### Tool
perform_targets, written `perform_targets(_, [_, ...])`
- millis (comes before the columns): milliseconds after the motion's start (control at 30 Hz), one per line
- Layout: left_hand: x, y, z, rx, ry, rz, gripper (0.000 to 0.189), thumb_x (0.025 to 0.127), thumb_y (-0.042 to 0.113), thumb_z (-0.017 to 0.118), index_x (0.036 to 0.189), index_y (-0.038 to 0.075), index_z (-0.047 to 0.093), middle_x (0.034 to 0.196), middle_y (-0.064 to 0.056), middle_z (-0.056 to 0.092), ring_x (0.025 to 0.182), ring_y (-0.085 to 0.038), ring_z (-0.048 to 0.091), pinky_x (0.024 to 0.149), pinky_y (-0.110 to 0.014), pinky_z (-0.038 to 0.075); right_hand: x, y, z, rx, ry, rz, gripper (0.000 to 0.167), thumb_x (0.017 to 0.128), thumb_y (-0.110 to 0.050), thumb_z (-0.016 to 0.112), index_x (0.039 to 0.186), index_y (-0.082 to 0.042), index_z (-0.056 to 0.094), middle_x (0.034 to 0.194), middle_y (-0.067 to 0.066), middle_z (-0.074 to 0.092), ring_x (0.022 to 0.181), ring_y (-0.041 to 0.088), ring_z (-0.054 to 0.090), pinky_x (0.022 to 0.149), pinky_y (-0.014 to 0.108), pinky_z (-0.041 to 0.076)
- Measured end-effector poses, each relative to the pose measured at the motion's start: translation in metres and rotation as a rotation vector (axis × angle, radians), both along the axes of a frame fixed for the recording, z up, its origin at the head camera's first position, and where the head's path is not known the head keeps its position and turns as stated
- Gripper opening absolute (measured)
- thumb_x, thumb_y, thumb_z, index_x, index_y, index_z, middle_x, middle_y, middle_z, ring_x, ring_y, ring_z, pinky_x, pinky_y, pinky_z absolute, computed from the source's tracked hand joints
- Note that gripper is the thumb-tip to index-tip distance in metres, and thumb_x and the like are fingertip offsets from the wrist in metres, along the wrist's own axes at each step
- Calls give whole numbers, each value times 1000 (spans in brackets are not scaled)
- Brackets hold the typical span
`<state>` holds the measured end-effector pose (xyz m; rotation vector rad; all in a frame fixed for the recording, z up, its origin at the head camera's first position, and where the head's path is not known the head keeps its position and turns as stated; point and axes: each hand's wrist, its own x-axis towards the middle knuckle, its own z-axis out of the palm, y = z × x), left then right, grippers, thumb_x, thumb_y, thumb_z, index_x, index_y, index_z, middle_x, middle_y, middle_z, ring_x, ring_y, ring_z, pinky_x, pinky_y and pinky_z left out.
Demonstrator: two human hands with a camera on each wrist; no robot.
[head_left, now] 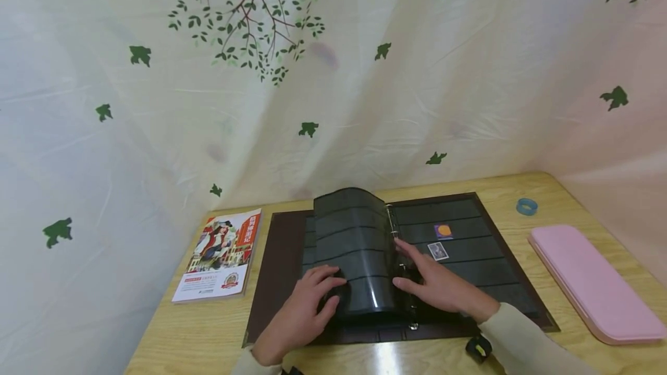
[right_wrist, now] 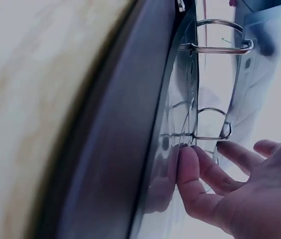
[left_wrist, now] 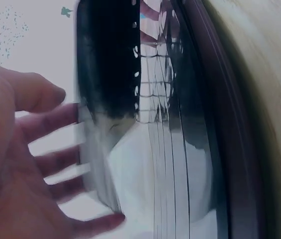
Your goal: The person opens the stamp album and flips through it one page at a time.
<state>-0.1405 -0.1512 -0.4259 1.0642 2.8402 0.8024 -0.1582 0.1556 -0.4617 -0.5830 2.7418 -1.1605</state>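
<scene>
A ring binder album (head_left: 281,247) with a dark brown cover lies spread on the table. One black pocketed page (head_left: 354,236) stands up in a curve on its left half. My left hand (head_left: 310,305) is at that page's lower left; in the left wrist view, its fingers (left_wrist: 55,160) meet the page's edge with the thumb apart. Beside the metal rings (right_wrist: 212,137) my right hand (head_left: 438,282) has its fingers spread, the tips touching the pages near the spine. Two small stamps, an orange and purple one (head_left: 444,232) and a grey one (head_left: 438,251), sit on the right page.
A paperback book (head_left: 221,256) with a colourful cover lies left of the album. To the right are a pink case (head_left: 596,282) and a blue tape roll (head_left: 527,206). A pale curtain with leaf prints (head_left: 354,103) hangs behind the wooden table (head_left: 203,334).
</scene>
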Motion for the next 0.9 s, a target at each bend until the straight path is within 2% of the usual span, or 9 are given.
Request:
perform_targets(67, [0, -2, -1, -28, -8, 38, 29, 96, 18, 54, 124, 15, 61, 134, -7, 49, 125, -27, 40, 91, -56, 34, 0, -1, 0, 13, -4, 8, 76, 90, -56, 54, 151, -22, 24, 148, 11, 35, 130, 41, 33, 95, 62, 31])
perform_targets(167, [1, -4, -5, -99, -62, 78, 30, 97, 21, 54, 125, 17, 60, 132, -7, 51, 122, -29, 41, 90, -61, 29, 1, -2, -1, 51, -6, 34, 71, 90, -56, 54, 147, -19, 34, 147, 9, 36, 130, 41, 33, 94, 62, 32])
perform_targets(300, [1, -3, -13, -190, -131, 56, 31, 97, 26, 52, 127, 19, 60, 134, -7, 50, 120, -30, 42, 90, -66, 24, 1, -4, -4, 82, 15, 77, 65, 90, -55, 55, 141, -16, 45, 142, 7, 41, 123, 32, 40, 87, 56, 41])
perform_targets(433, [2, 2, -18, -256, -180, 25, 32, 97, 31, 52, 127, 23, 60, 139, -4, 46, 124, -29, 38, 89, -59, 30, 0, -6, -5, 88, 44, 94, 59, 90, -47, 61, 137, -14, 49, 138, 5, 45, 114, 26, 42, 83, 50, 43])
perform_targets(567, [3, 6, -20, -285, -213, 20, 32, 98, 33, 51, 127, 25, 60, 142, -3, 42, 128, -30, 35, 88, -55, 33, -1, -6, -5, 89, 38, 89, 57, 89, -38, 65, 137, -12, 49, 136, 6, 47, 111, 25, 43, 83, 49, 43])
perform_targets(667, [3, 7, -22, -292, -213, 28, 32, 97, 33, 51, 127, 25, 60, 142, -2, 42, 128, -30, 34, 88, -56, 32, -1, -2, -4, 76, 1, 68, 59, 89, -39, 65, 139, -12, 47, 137, 8, 46, 118, 30, 43, 88, 53, 42])
perform_targets(767, [3, 6, -23, -291, -214, 35, 33, 97, 33, 52, 128, 26, 60, 143, -1, 42, 130, -30, 33, 90, -58, 31, 1, 6, 0, 62, -36, 43, 59, 90, -39, 63, 139, -12, 46, 137, 11, 45, 121, 33, 45, 91, 53, 40])
perform_targets(900, [6, 5, -24, -286, -219, 35, 34, 97, 33, 53, 129, 26, 59, 145, -1, 40, 132, -32, 31, 94, -61, 29, 8, 28, 9, 97, -28, -16, 55, 90, -39, 64, 135, -11, 51, 134, 14, 47, 119, 34, 48, 91, 54, 40])
